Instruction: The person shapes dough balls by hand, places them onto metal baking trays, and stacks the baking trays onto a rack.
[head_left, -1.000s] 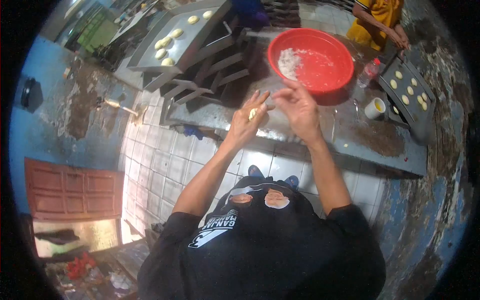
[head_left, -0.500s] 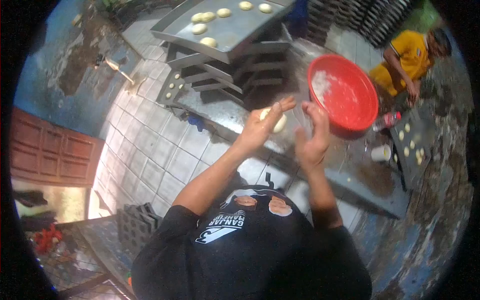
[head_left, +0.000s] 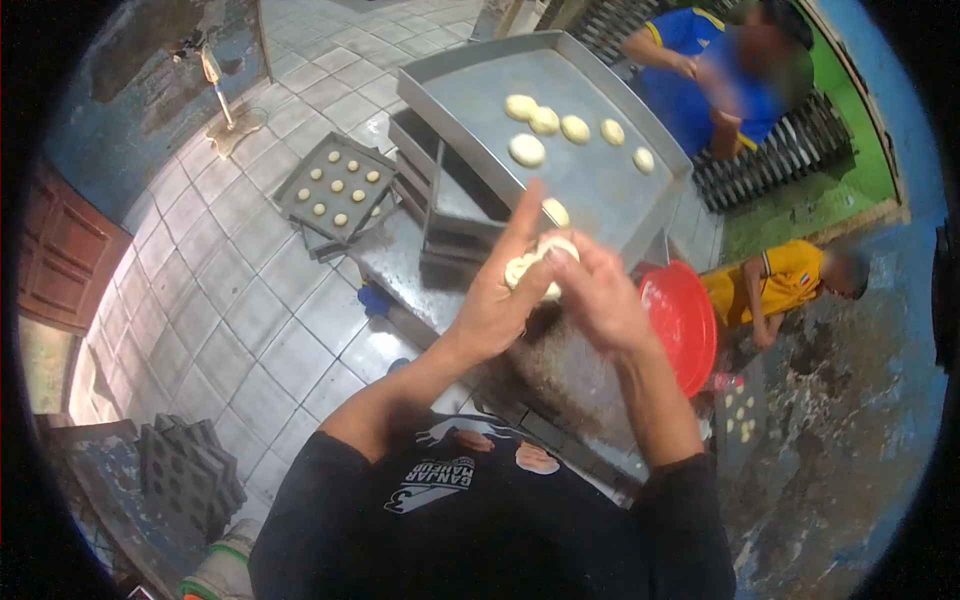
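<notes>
A piece of pale dough (head_left: 549, 290) is between my two hands, in front of the stacked trays. My left hand (head_left: 492, 310) cradles it from the left, with one finger stretched up past it. From the right, my right hand (head_left: 607, 300) presses its thumb and fingers into the dough, whose surface looks folded and uneven. Just beyond my hands is a large metal tray (head_left: 465, 150) on top of the stack. Several smooth dough balls (head_left: 527, 150) lie in that tray, one of them close behind my fingers.
A red basin (head_left: 690, 335) stands to the right on the worktable (head_left: 560, 385). On the floor at left, a small tray (head_left: 290, 200) holds several dough balls. A person in blue (head_left: 665, 85) and another in yellow (head_left: 775, 290) are at the right. Moulded pans (head_left: 190, 475) sit lower left.
My view has swung toward the tray stack. My right hand, apart from the dough before, is now on it together with my left hand. The person in blue has come into view.
</notes>
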